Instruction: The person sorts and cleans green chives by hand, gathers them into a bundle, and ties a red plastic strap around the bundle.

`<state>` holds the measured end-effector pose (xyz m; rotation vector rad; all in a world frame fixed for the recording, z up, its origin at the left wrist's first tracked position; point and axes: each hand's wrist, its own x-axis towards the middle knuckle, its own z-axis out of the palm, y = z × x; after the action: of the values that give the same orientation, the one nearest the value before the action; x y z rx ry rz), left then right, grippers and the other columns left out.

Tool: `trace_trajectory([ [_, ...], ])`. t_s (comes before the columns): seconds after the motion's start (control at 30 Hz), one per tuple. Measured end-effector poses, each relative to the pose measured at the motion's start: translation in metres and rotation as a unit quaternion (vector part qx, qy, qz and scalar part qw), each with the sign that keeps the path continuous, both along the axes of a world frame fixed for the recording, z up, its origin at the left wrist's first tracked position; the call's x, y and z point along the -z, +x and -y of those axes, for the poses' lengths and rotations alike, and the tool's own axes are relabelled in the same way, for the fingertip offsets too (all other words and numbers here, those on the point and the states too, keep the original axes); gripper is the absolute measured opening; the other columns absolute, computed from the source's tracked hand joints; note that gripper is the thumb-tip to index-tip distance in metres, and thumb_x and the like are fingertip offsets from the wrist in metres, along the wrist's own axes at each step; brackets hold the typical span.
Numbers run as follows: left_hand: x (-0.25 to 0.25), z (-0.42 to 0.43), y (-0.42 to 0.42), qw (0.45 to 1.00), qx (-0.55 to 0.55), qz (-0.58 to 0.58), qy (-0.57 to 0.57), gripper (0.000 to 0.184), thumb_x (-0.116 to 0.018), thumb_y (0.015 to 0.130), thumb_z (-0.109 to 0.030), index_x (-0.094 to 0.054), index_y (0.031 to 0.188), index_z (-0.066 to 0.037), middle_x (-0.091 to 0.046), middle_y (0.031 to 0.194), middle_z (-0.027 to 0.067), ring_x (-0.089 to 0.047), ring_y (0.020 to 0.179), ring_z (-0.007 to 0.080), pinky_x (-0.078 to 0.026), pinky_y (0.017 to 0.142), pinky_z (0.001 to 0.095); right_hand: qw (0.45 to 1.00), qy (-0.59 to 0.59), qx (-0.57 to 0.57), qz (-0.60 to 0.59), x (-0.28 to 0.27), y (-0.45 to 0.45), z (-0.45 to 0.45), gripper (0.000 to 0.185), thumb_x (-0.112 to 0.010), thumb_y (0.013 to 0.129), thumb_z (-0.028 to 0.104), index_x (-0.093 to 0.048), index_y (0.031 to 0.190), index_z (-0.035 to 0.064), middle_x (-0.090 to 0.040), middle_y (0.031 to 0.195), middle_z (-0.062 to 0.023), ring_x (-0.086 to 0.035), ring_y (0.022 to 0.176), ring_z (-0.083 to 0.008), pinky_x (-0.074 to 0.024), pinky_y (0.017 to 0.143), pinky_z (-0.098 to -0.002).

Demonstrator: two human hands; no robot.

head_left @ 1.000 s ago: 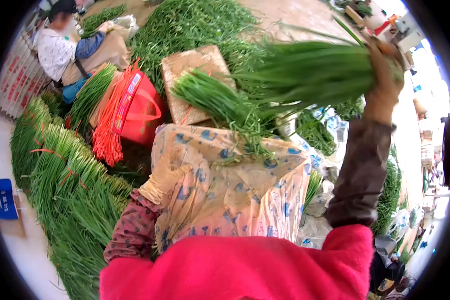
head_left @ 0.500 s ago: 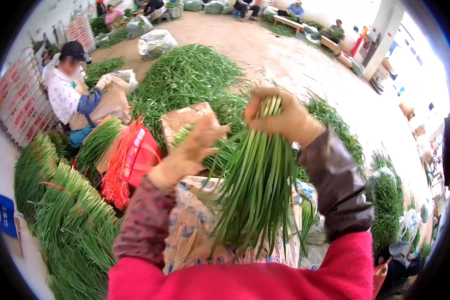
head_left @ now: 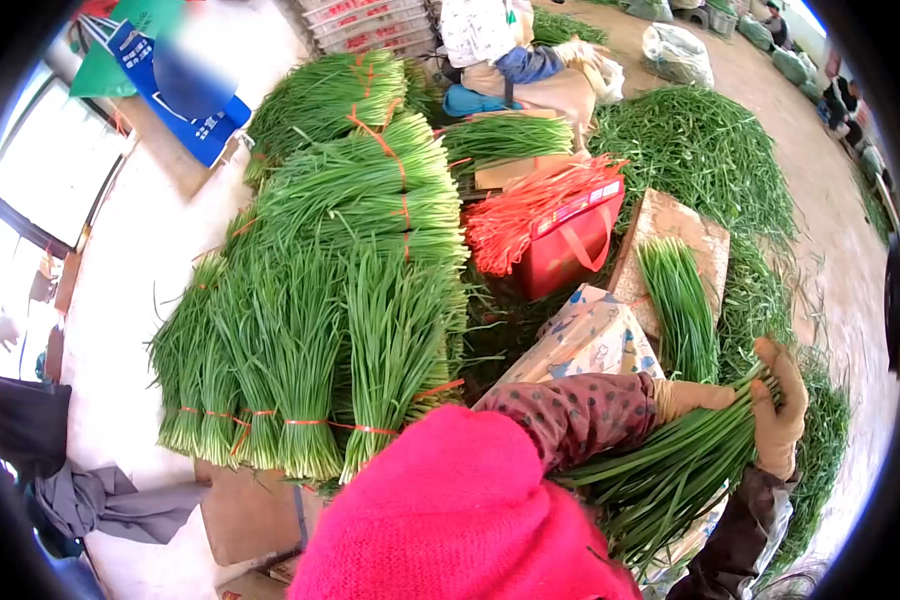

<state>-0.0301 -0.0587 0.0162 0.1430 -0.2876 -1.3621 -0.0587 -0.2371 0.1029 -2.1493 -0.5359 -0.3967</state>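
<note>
A loose bunch of long green stalks (head_left: 670, 465) hangs over the cloth-covered surface (head_left: 595, 340) at the lower right. My right hand (head_left: 782, 405), in a tan glove, is closed around the pale stem end. My left hand (head_left: 695, 398), gloved too, lies against the stalks just left of it; its fingers are partly hidden among the leaves. Another bunch (head_left: 682, 300) rests on a speckled board (head_left: 715, 245) beyond my hands. A red bag (head_left: 570, 250) with orange-red ties (head_left: 505, 225) on top stands to the left of the board.
Tied green bundles (head_left: 320, 330) are stacked high on the left. A large heap of loose greens (head_left: 700, 150) lies behind the board. Another person (head_left: 530, 65) sits at the top beside white crates (head_left: 370, 25). Blue bags (head_left: 205, 125) are at the upper left.
The view has swung left, onto the stacked bundles. My right hand has lowered the bunch from the raised position of a second ago, and my left hand has come to it.
</note>
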Motion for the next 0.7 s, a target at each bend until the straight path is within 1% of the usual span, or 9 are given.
trace_trajectory([
  [0.1,0.035,0.017,0.008,0.985,-0.075,0.138,-0.069,0.054,-0.073,0.080,-0.035,-0.052,0.119,-0.004,-0.064,0.100,0.0047,-0.062,0.083,0.0123,-0.052,0.074,0.0290,0.993,-0.063,-0.028,-0.093,-0.015,0.004,-0.015,0.031,-0.058,0.087,0.009,-0.056,0.114,-0.0049,-0.063,0.111,-0.0191,-0.057,0.109,-0.0304,-0.0437,0.093,-0.0390],
  [0.17,0.032,0.014,0.006,0.994,-0.040,0.090,-0.047,0.059,-0.077,0.074,-0.024,-0.050,0.122,-0.003,-0.064,0.101,0.0052,-0.062,0.087,0.0138,-0.052,0.075,0.0294,0.979,-0.129,-0.035,-0.156,-0.016,0.016,-0.027,0.027,-0.057,0.088,0.010,-0.058,0.111,-0.0044,-0.064,0.108,-0.0186,-0.058,0.106,-0.0312,-0.0442,0.091,-0.0394],
  [0.23,0.011,0.009,-0.001,0.986,-0.105,0.127,-0.006,0.060,-0.077,0.071,-0.011,-0.050,0.123,-0.003,-0.064,0.101,0.0059,-0.062,0.088,0.0161,-0.052,0.076,0.0305,0.974,-0.222,0.001,0.051,-0.011,0.020,-0.038,0.027,-0.054,0.089,0.010,-0.058,0.111,-0.0045,-0.064,0.110,-0.0170,-0.058,0.105,-0.0336,-0.0426,0.092,-0.0402],
  [0.4,-0.016,-0.009,0.007,0.976,-0.196,0.063,0.078,0.054,-0.070,0.071,0.002,-0.053,0.123,-0.003,-0.065,0.101,0.0080,-0.064,0.086,0.0192,-0.053,0.076,0.0336,0.932,-0.205,0.239,0.182,0.020,0.044,-0.043,0.033,-0.054,0.089,0.006,-0.054,0.121,-0.0047,-0.061,0.119,-0.0172,-0.057,0.110,-0.0321,-0.0410,0.096,-0.0404],
  [0.5,0.010,-0.001,0.011,0.949,-0.292,0.065,0.101,0.047,-0.069,0.073,-0.001,-0.057,0.118,-0.002,-0.066,0.100,0.0089,-0.064,0.086,0.0188,-0.053,0.074,0.0317,0.942,-0.033,0.276,0.187,0.042,0.062,-0.058,0.036,-0.053,0.090,0.003,-0.053,0.126,-0.0008,-0.060,0.122,-0.0171,-0.055,0.116,-0.0287,-0.0437,0.097,-0.0371],
  [0.53,0.007,-0.010,0.011,0.957,-0.256,0.050,0.130,0.040,-0.069,0.075,-0.005,-0.059,0.114,-0.002,-0.066,0.095,0.0092,-0.065,0.079,0.0195,-0.053,0.068,0.0319,0.938,0.109,0.298,0.141,0.077,0.074,-0.052,0.035,-0.051,0.092,0.004,-0.053,0.127,0.0028,-0.059,0.123,-0.0160,-0.056,0.114,-0.0260,-0.0436,0.097,-0.0354],
  [0.57,0.005,-0.018,0.012,0.962,-0.220,0.034,0.159,0.035,-0.068,0.076,-0.010,-0.061,0.110,-0.002,-0.067,0.090,0.0096,-0.065,0.073,0.0203,-0.054,0.062,0.0321,0.945,0.117,0.284,0.112,0.069,0.071,-0.060,0.036,-0.052,0.093,0.006,-0.052,0.129,0.0055,-0.059,0.123,-0.0147,-0.057,0.113,-0.0237,-0.0439,0.097,-0.0328],
  [0.63,0.008,-0.023,0.014,0.949,-0.247,0.074,0.182,0.033,-0.066,0.077,-0.019,-0.062,0.105,-0.002,-0.066,0.085,0.0085,-0.064,0.068,0.0189,-0.053,0.060,0.0313,0.918,0.290,0.259,-0.081,0.077,0.069,-0.053,0.039,-0.047,0.097,0.027,-0.050,0.131,0.0088,-0.057,0.126,-0.0121,-0.056,0.111,-0.0221,-0.0448,0.094,-0.0337],
  [0.7,-0.001,-0.035,0.023,0.923,-0.276,0.162,0.212,0.035,-0.064,0.078,-0.024,-0.060,0.105,-0.001,-0.066,0.087,0.0081,-0.064,0.072,0.0184,-0.054,0.064,0.0315,0.822,0.473,0.219,-0.229,0.067,0.053,-0.053,0.047,-0.038,0.099,0.044,-0.048,0.131,0.0109,-0.058,0.121,-0.0106,-0.056,0.109,-0.0217,-0.0463,0.089,-0.0403],
])
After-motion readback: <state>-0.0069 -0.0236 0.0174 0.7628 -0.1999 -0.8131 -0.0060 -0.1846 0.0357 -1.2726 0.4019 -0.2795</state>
